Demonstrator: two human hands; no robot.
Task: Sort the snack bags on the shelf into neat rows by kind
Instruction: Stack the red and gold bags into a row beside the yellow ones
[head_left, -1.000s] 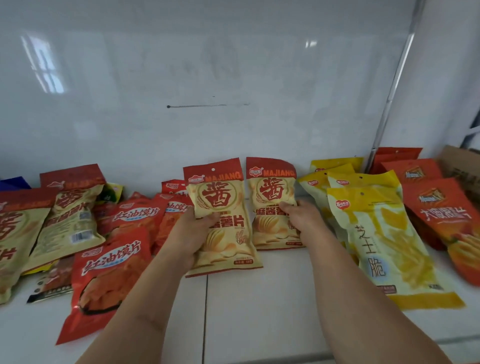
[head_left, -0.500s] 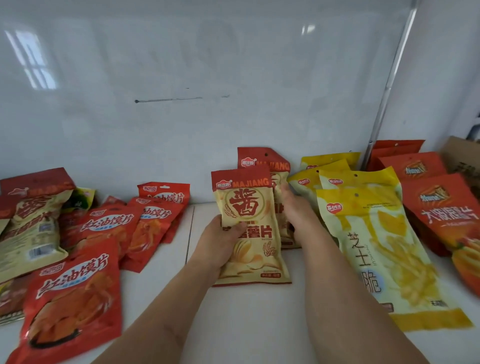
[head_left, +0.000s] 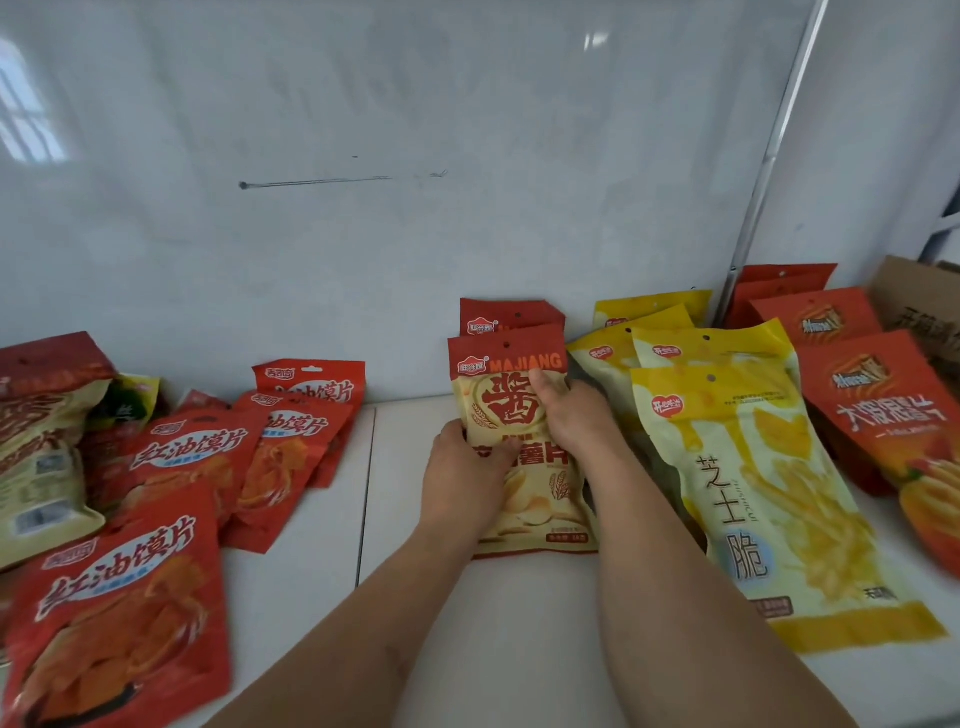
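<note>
A cream and red MAJIANG chip bag (head_left: 524, 514) lies on the white shelf (head_left: 519, 649), stacked over a second MAJIANG bag (head_left: 511, 314) whose red top shows behind it. My left hand (head_left: 460, 478) grips the front bag's left edge. My right hand (head_left: 576, 421) rests on its upper right, thumb on the print. Yellow cheese-stick bags (head_left: 769, 493) lie in a row just right of it. Red oil-chip bags (head_left: 197, 457) lie scattered to the left, one large (head_left: 114, 613) at the near left. Another MAJIANG bag (head_left: 41, 447) lies at the far left.
Orange-red bags (head_left: 883, 415) form a row at the far right, with a cardboard box (head_left: 919, 301) behind them. A white back wall (head_left: 415, 208) closes the shelf, and a metal post (head_left: 769, 156) rises at the right. A dark green bag (head_left: 124, 405) peeks out at the left.
The front MAJIANG bag has moved right and back, now lying over the rear one. My right hand shifted from the rear bag onto the front bag's top.
</note>
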